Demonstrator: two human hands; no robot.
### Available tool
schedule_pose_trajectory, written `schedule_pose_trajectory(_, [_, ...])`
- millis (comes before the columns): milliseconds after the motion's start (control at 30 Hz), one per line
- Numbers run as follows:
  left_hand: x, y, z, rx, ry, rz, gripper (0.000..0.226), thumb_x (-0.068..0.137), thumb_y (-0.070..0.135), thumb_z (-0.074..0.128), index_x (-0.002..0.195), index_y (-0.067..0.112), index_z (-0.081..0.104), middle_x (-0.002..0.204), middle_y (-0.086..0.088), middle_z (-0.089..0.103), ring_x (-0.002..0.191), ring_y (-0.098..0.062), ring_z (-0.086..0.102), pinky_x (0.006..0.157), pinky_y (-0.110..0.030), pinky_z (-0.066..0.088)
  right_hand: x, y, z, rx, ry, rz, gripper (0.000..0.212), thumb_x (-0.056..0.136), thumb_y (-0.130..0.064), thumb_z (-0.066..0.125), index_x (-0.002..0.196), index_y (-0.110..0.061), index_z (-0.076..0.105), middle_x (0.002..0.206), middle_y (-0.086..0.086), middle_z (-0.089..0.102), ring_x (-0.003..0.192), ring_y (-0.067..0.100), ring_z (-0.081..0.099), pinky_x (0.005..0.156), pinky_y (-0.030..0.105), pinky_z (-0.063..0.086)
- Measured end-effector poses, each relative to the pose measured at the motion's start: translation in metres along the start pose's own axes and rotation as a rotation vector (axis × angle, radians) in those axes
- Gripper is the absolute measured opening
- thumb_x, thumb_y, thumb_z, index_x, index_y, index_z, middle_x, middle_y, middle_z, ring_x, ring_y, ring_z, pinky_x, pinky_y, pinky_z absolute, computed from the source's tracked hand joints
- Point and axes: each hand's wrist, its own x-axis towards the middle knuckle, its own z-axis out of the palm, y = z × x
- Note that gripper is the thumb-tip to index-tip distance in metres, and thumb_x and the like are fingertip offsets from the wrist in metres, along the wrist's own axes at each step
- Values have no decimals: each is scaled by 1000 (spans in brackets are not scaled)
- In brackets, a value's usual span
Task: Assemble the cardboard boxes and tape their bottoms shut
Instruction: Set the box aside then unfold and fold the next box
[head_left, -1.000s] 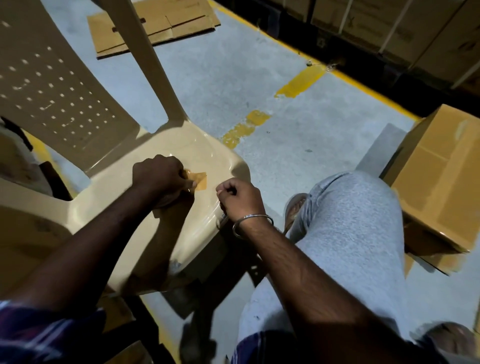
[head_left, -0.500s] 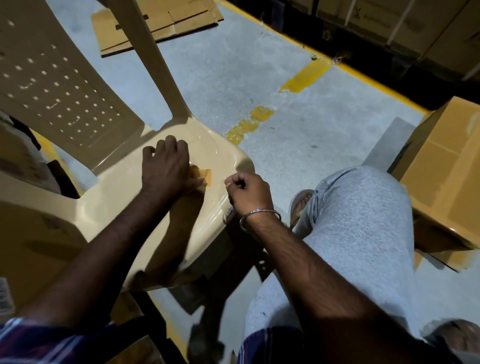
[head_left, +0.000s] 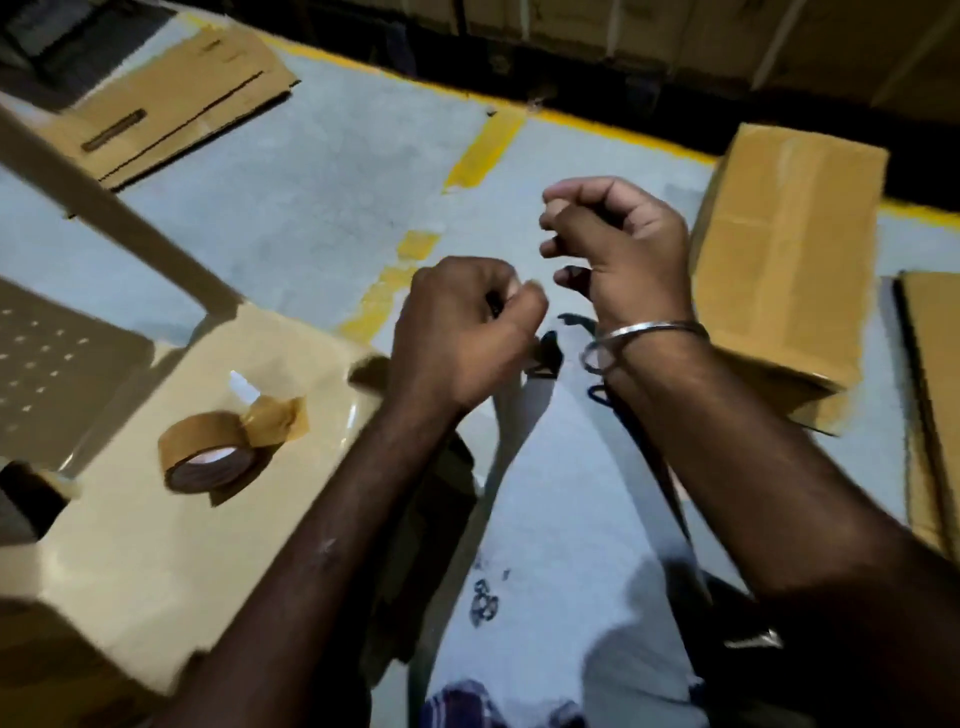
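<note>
Grey concrete floor with yellow painted lines: a solid border line along the far edge, dashed marks running toward the camera. Beyond the border, dark shelving with stacked goods, details unclear. Beige plastic chair at left, perforated back, glossy seat catching light. Dim overall lighting, brighter on the floor centre, deep shadow at the top and lower corners.
</note>
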Motion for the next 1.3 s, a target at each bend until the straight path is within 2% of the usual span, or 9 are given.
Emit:
schedule_pose_trajectory(167, [45, 70, 90, -9, -261, 64, 40, 89, 34, 63, 60, 6, 62, 51, -8, 59, 55, -25, 62, 57, -41, 53, 22, -6, -150, -172, 111, 77, 13, 92, -1, 62, 96, -8, 73, 83, 4, 70, 66, 13, 63, 54, 24, 47])
schedule_pose_trajectory(300, [86, 101, 177, 91, -519, 70, 34, 90, 28, 64, 61, 12, 71, 59, -2, 70, 59, -16, 71, 62, -31, 57, 50, 41, -297, -721, -32, 227, 12, 96, -19, 66, 97, -9, 73, 86, -3, 72, 77, 16, 67, 66, 28, 47])
schedule_pose_trajectory(433, [129, 77, 285, 263, -735, -36, 26, 95, 36, 70, 92, 10, 76, 95, -7, 78, 94, -23, 72, 83, -33, 57, 72, 107, -403, -1338, -253, 858, 49, 90, -41, 73, 124, -8, 63, 127, 17, 62, 110, 32, 60, 82, 33, 49])
schedule_pose_trajectory(567, [147, 6, 365, 325, -701, -364, 49, 92, 40, 72, 126, 5, 62, 120, -10, 62, 122, -31, 60, 82, -30, 40, 100, 162, -428, -915, 454, 776, 51, 92, -34, 70, 132, -4, 57, 140, 19, 58, 128, 37, 55, 98, 37, 46])
schedule_pose_trajectory(767, [124, -62, 437, -46, -560, -699, 54, 91, 46, 72, 120, 1, 61, 118, -15, 63, 103, -27, 59, 76, -32, 44, 124, 229, -423, -347, 642, 830, 88, 94, -65, 58, 153, -4, 36, 156, 18, 43, 141, 37, 43, 114, 45, 35])
schedule_pose_trajectory(967, [129, -52, 446, -310, -437, -806, 96, 71, 73, 70, 142, 12, 52, 139, -2, 58, 127, -26, 54, 103, -42, 43, 137, 201, -408, -382, 815, 620, 79, 89, -61, 67, 140, -4, 46, 146, 15, 47, 131, 36, 50, 99, 38, 40])
schedule_pose_trajectory(1100, [129, -19, 425, -452, -290, -858, 81, 82, 66, 64, 143, 14, 51, 137, -3, 58, 122, -28, 55, 106, -45, 43, 149, 135, -370, -771, 851, 126, 45, 83, -35, 78, 113, -9, 57, 123, 12, 53, 109, 34, 56, 88, 42, 49])
schedule_pose_trajectory(1233, [93, 2, 411, -822, -360, -953, 74, 91, 69, 59, 140, 13, 64, 130, -5, 70, 99, -19, 67, 88, -32, 55, 147, 67, -302, -1159, 656, -268, 35, 82, -29, 69, 114, -19, 61, 117, 7, 55, 108, 28, 53, 96, 45, 42])
schedule_pose_trajectory(1300, [66, 9, 406, -950, -397, -1033, 70, 97, 69, 52, 136, 13, 67, 131, -3, 71, 124, -24, 65, 102, -29, 49, 132, 62, -278, -1387, 528, -356, 41, 83, -35, 69, 121, -22, 59, 119, 5, 54, 108, 27, 51, 95, 45, 39])
